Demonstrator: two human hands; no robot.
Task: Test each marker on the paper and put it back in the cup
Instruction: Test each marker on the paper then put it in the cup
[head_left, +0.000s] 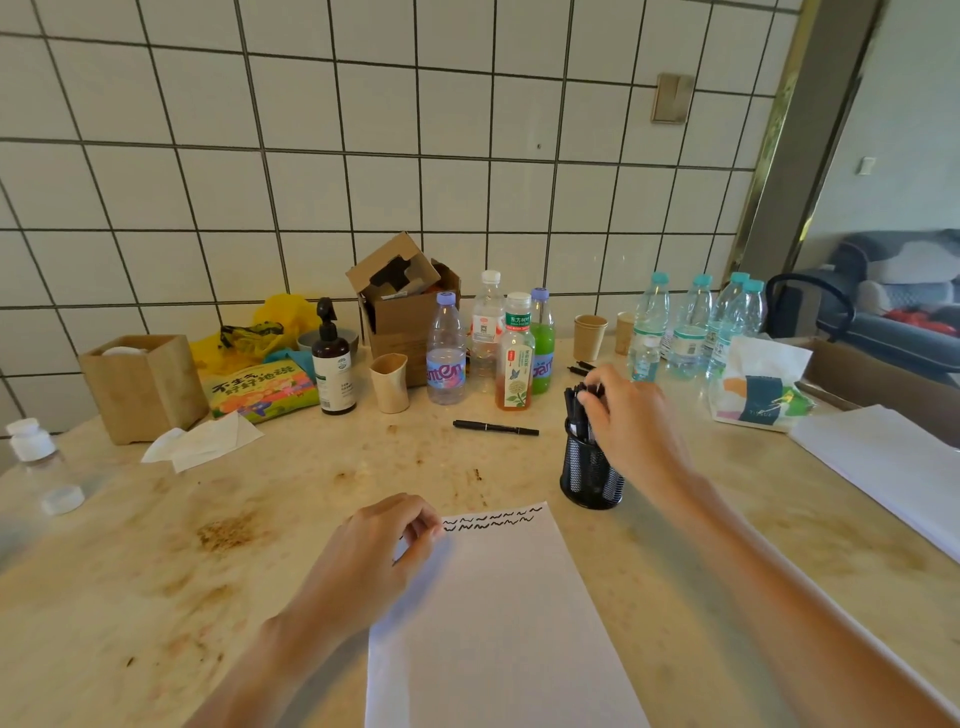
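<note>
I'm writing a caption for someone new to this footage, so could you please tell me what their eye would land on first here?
First comes the white paper at the near table edge, with two rows of black squiggles along its top, where the left hand rests on its corner. Just right of it stands a black mesh cup of markers, with the right hand at their tops. Behind, a lone black marker lies before a row of bottles.
</note>
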